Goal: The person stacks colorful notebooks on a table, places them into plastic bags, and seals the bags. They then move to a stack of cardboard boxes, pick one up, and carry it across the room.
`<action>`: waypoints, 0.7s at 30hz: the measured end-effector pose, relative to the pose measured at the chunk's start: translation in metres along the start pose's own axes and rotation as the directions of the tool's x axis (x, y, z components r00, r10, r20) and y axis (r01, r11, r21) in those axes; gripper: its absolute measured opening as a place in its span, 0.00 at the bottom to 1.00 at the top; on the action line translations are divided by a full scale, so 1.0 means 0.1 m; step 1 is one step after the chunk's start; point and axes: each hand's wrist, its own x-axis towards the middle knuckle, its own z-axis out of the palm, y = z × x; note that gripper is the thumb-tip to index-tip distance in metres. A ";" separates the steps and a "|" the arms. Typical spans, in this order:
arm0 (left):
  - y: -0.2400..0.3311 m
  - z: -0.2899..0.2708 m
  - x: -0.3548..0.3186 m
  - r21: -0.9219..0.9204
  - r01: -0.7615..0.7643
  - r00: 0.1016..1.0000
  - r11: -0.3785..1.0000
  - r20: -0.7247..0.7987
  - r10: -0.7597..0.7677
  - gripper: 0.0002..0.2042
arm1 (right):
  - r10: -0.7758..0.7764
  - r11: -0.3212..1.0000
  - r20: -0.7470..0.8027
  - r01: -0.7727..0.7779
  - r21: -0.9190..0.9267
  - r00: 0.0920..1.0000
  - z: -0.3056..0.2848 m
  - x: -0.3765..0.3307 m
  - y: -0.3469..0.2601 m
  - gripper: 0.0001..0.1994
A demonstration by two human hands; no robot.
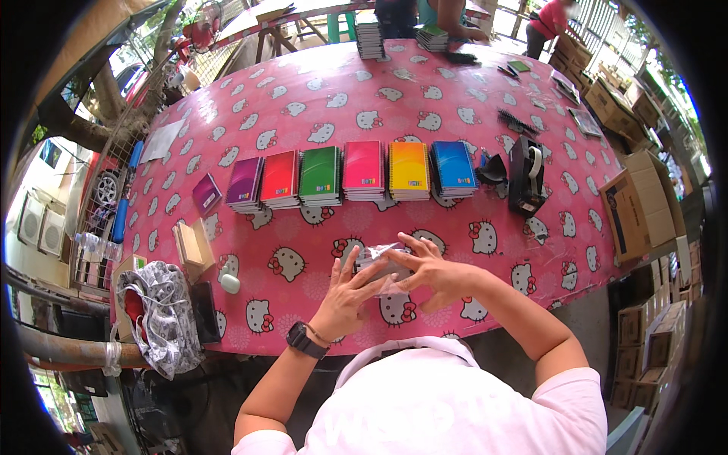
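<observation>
A small packet in clear, shiny plastic (377, 259) is in front of me near the table's front edge, partly hidden by my fingers. Its contents look greyish, and I cannot make out their kind. My left hand (350, 294), with a dark watch at the wrist, reaches its spread fingers over the packet's left side. From the right, my right hand (436, 274) lays stretched fingers across the packet's upper and right parts. Beyond it stand stacks of spiral notebooks in a row: purple (244, 182), red (280, 176), green (319, 173), pink (362, 167), yellow (409, 168) and blue (453, 165).
A black tape dispenser (525, 178) is right of the stacks. Left lie a single purple notebook (206, 193), a wooden block (194, 249), a white case (230, 283) and a patterned cloth bag (163, 318). A cardboard box (641, 208) stands right; people (447, 19) are at the far side.
</observation>
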 end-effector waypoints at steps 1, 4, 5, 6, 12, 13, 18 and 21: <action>0.01 -0.01 0.00 0.018 0.015 1.000 1.000 0.012 -0.016 0.40 | -0.022 0.997 -0.008 0.023 0.074 1.000 -0.01 0.02 0.07 0.31; 0.06 -0.01 0.03 0.025 0.001 1.000 1.000 -0.009 0.000 0.40 | 0.157 0.685 -0.107 -0.030 0.728 0.982 -0.06 0.07 0.32 0.25; 0.08 -0.02 0.05 0.034 0.014 1.000 0.999 0.005 -0.014 0.40 | 0.269 0.408 -0.110 -0.010 0.913 0.957 -0.05 0.08 0.38 0.23; 0.09 -0.04 0.05 0.042 0.025 1.000 0.999 0.016 -0.025 0.40 | 0.521 0.534 -0.201 -0.133 0.835 0.829 0.02 0.09 0.40 0.20; 0.10 -0.02 0.02 0.096 0.039 0.999 0.995 0.015 -0.041 0.39 | 0.542 0.790 -0.836 -0.288 0.541 -0.084 -0.24 -0.98 1.54 0.14; 0.11 -0.01 0.03 0.084 0.032 0.999 0.996 0.013 -0.033 0.39 | 0.560 0.688 -0.783 -0.375 0.622 -0.271 -0.34 -1.30 1.75 0.15; 0.09 -0.01 0.03 0.062 0.027 1.000 0.998 -0.013 -0.026 0.36 | 0.723 0.012 -0.453 -0.646 0.763 -0.522 -0.69 -1.46 2.08 0.16; 0.08 0.02 0.05 0.060 0.014 1.000 0.998 -0.013 -0.014 0.36 | 0.666 0.276 -0.618 -0.632 0.724 -0.418 -0.60 -1.62 2.21 0.15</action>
